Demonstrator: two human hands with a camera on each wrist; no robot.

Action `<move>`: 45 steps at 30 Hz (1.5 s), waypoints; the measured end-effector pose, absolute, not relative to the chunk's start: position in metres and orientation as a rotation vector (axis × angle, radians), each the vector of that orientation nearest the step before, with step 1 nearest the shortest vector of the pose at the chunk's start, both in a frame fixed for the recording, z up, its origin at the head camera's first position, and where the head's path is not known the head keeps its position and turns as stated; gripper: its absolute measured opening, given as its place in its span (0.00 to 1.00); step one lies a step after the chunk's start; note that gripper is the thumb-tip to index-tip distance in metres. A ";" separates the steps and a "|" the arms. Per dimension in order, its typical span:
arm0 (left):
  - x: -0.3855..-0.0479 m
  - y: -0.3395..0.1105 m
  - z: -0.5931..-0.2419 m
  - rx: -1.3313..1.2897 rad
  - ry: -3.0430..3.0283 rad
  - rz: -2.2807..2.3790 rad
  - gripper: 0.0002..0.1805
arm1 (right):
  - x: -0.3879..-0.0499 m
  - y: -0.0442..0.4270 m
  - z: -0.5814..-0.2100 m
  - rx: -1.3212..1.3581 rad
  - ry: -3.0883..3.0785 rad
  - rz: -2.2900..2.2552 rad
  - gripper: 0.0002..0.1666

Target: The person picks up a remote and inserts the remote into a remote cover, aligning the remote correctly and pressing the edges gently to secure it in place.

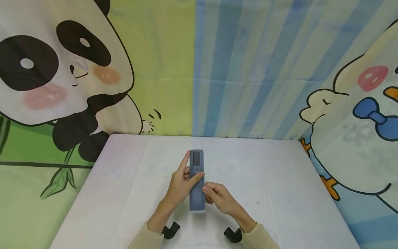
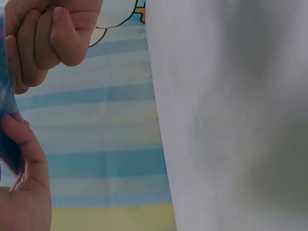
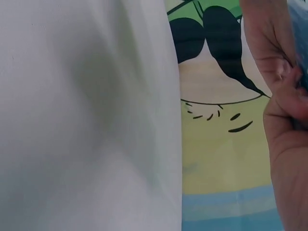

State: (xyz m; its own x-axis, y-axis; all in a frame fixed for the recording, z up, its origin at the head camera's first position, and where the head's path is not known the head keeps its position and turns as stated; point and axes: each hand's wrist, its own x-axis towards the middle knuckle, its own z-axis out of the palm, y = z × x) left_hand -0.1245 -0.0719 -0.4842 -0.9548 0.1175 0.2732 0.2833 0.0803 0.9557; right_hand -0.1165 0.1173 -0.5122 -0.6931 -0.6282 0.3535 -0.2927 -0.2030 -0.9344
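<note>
A long, slim blue-grey box-like item (image 1: 197,195) with a dark rectangular patch near its top stands above the white table; its exact kind cannot be told. My left hand (image 1: 181,186) grips it from the left, thumb across the front and index finger stretched up along the edge. At the lower right edge, my right hand (image 1: 219,197) pinches it between thumb and curled fingers. In the left wrist view only a blue strip of the item (image 2: 9,139) shows, beside the curled fingers of the right hand (image 2: 53,38). Its back is hidden.
The white table (image 1: 264,166) spreads below both hands. Behind it hangs a printed cloth (image 1: 248,69) with a panda and a white bird. Black curved pieces (image 1: 233,235) sit at both wrists.
</note>
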 end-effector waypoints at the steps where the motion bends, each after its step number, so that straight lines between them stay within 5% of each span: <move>1: -0.126 -0.072 -0.483 -0.428 -2.222 -1.997 0.50 | -0.115 0.116 -0.511 -1.057 1.811 -2.010 0.21; 12: -0.120 -0.067 -0.461 -0.383 -2.349 -2.001 0.48 | -0.112 0.108 -0.506 -0.825 2.056 -2.148 0.22; 23: -0.125 -0.076 -0.483 -0.454 -2.180 -1.945 0.48 | -0.119 0.106 -0.508 -1.059 2.107 -1.994 0.18; 33: -0.123 -0.075 -0.482 -0.378 -2.194 -1.961 0.47 | -0.113 0.101 -0.507 -1.014 2.175 -1.871 0.15; 36: -0.125 -0.081 -0.480 -0.368 -2.258 -1.939 0.41 | -0.112 0.101 -0.506 -0.983 2.210 -1.910 0.15; 40: -0.124 -0.095 -0.483 -0.406 -2.388 -1.907 0.17 | -0.112 0.105 -0.501 -0.910 2.192 -1.956 0.16; 45: -0.122 -0.103 -0.488 -0.790 -2.484 -2.016 0.21 | -0.114 0.111 -0.498 -0.854 2.043 -2.011 0.15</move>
State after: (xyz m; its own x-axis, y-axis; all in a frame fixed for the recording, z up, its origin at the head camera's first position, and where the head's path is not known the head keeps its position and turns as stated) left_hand -0.1217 -0.1029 -0.4875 -0.8739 0.4528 0.1767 0.2661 0.1414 0.9535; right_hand -0.1137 0.1106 -0.4981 -0.8266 -0.4888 0.2791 -0.2868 -0.0608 -0.9560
